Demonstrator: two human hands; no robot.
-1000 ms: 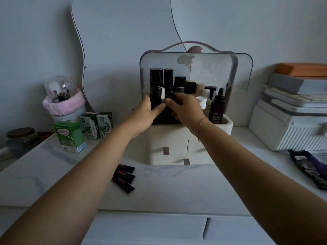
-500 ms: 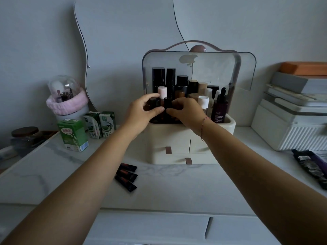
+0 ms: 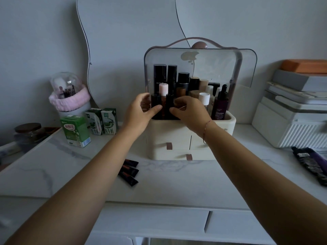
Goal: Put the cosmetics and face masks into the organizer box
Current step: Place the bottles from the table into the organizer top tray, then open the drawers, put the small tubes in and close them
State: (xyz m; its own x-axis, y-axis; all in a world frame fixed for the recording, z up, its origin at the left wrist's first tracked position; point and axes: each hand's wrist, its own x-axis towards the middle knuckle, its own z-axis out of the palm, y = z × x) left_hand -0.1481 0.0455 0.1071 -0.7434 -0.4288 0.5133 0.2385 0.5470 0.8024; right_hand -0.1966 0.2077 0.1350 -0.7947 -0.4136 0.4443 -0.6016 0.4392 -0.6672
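The cream organizer box (image 3: 228, 123) stands at the middle of the table with its clear lid (image 3: 244, 68) raised. Several bottles stand upright inside, among them a pink-capped bottle (image 3: 163, 88) and a dark dropper bottle (image 3: 220, 105). My left hand (image 3: 139, 113) pinches a small dark bottle (image 3: 155, 101) in the front row at the box's left end. Just beside it, my right hand (image 3: 192, 112) curls thumb and fingers on a second dark bottle (image 3: 169, 103). Three dark sachets (image 3: 130, 172) lie on the table in front. Dark purple mask packets (image 3: 311, 164) lie at the right.
Green milk cartons (image 3: 75, 130) and a domed brush holder with a pink band (image 3: 69, 96) stand at the left, with a dark jar (image 3: 28, 130) beyond. A stack of white and grey boxes (image 3: 292, 121) fills the right. A wavy mirror (image 3: 127, 41) leans behind.
Both hands have dropped from the taller bottles to the front row of small dark ones. The pink-capped bottle they covered now shows.
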